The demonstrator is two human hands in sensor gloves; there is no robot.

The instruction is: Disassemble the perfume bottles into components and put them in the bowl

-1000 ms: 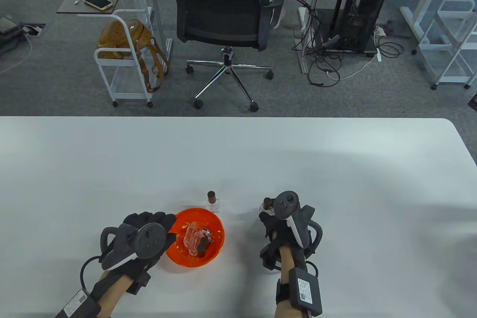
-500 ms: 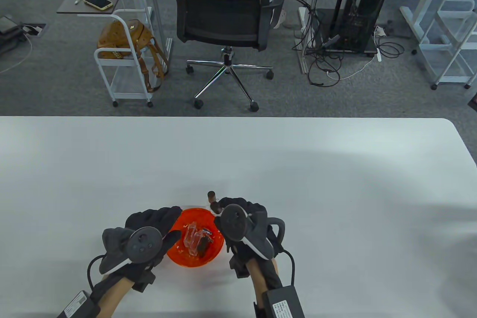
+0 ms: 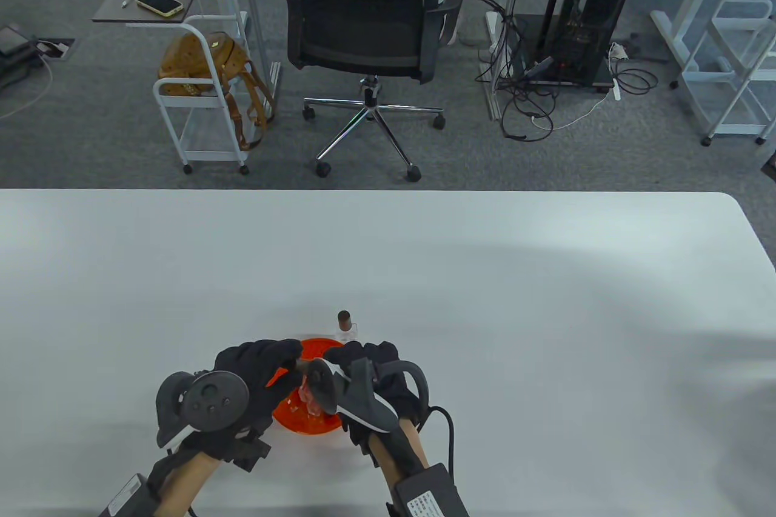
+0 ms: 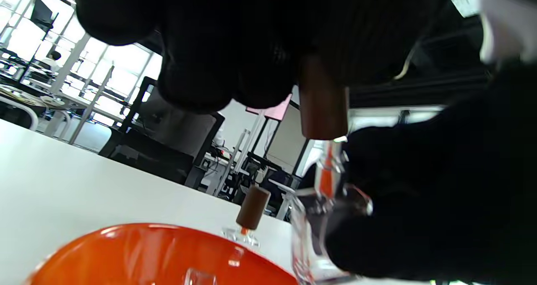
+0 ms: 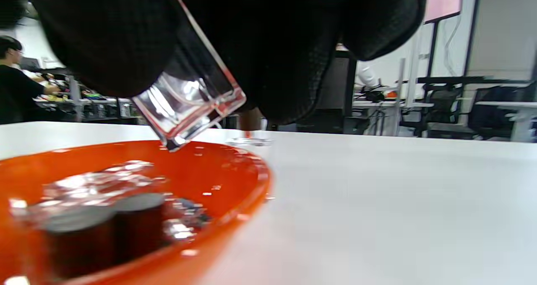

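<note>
Both gloved hands meet over the orange bowl (image 3: 303,423) near the table's front edge. My right hand (image 3: 342,356) grips a clear glass perfume bottle (image 5: 193,96), tilted, its base hanging just above the bowl (image 5: 235,171). My left hand (image 3: 291,359) pinches that bottle's brown cap (image 4: 323,104), which sits right at the bottle's neck (image 4: 331,163); I cannot tell whether they are still joined. Inside the bowl lie clear glass pieces and brown caps (image 5: 105,230). A second capped bottle (image 3: 344,323) stands upright just behind the bowl, also visible in the left wrist view as the capped bottle (image 4: 251,209).
The white table (image 3: 485,299) stretches wide to the left, right and back of the bowl. Beyond its far edge stand an office chair (image 3: 364,26) and a white cart (image 3: 200,105) holding a brown bag.
My right hand carried the bottle from the bowl's right side leftward to above the bowl. My left hand moved in to meet it and took hold of the cap.
</note>
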